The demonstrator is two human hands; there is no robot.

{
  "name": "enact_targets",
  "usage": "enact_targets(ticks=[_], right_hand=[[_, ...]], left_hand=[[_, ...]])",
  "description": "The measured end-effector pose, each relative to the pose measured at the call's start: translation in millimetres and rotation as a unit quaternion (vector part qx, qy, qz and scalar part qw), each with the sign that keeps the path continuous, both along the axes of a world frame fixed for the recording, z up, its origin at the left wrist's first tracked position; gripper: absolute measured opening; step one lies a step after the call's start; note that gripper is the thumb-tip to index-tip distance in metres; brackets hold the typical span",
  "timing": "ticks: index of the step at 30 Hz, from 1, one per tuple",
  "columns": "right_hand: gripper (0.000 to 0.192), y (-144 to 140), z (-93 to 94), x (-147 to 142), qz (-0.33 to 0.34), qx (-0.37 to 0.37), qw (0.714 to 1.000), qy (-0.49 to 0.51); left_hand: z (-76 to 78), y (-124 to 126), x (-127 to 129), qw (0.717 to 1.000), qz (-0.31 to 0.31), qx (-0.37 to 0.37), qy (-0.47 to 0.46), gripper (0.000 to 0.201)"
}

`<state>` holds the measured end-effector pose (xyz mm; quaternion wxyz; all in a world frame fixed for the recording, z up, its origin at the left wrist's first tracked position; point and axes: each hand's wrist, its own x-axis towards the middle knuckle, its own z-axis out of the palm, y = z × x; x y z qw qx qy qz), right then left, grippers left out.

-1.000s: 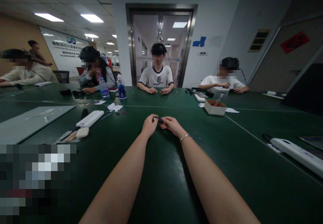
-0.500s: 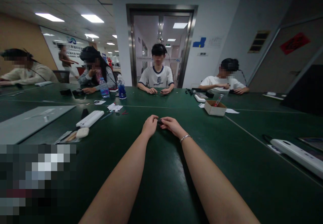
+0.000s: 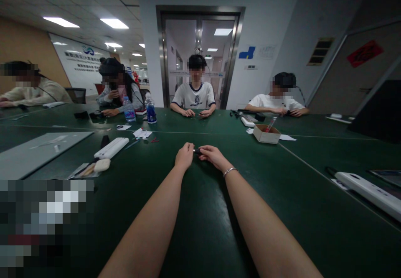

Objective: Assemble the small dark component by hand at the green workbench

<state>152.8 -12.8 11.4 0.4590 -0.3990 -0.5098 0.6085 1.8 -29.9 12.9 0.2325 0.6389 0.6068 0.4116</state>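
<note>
Over the green table (image 3: 200, 236), both hands are brought together at the ends of a small dark object (image 3: 197, 151) with a short, light, shiny end. My right hand (image 3: 212, 155), with a silver bracelet (image 3: 229, 171) at its wrist, pinches the dark part. Fingers of my left hand (image 3: 184, 156) are closed at the shiny end, on the left. Most of the object is covered by my fingers, and its exact kind cannot be made out.
Left of my arms lie a white power strip (image 3: 112, 148), a white rounded case (image 3: 102, 165) and a grey board (image 3: 40, 150). Farther off stand two bottles (image 3: 151, 110) and a small open box (image 3: 267, 134). Another white strip (image 3: 369, 194) lies right. Several people sit around the table.
My left hand has shifted slightly left, and a shiny end of the dark object now shows between my hands. My right hand stays nearly still. The person walking at the back is mostly hidden.
</note>
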Motion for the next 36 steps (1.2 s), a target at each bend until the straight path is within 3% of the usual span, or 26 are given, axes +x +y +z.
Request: enact_targets(ticks=[15,19,23,28,32,36], right_hand=[[0.011,0.5,-0.6,1.0,-0.001,0.007,1.000,0.000],[0.010,0.3,-0.4,1.4,0.000,0.008,1.000,0.001],[0.011,-0.1,0.2,1.5,0.000,0.007,1.000,0.000],[0.011,-0.1,0.1,1.7,0.002,0.009,1.000,0.004],[0.010,0.6,-0.6,2.1,-0.004,0.007,1.000,0.001],[0.011,0.9,-0.8,1.8,0.000,0.008,1.000,0.001]], left_hand=[[-3.1,4.0,-1.8,1.000,-0.001,0.004,-0.022,0.024],[-6.1,6.3,-2.3,1.000,-0.009,-0.013,-0.025,0.029],[-7.3,7.9,-2.1,1.000,-0.017,0.016,-0.011,0.027],[-5.2,6.7,-1.8,0.999,-0.025,-0.015,-0.014,0.031],[-5.7,6.4,-1.6,0.999,-0.033,0.015,-0.009,0.028],[-7.8,7.7,-2.1,0.999,-0.036,-0.017,-0.014,0.037]])
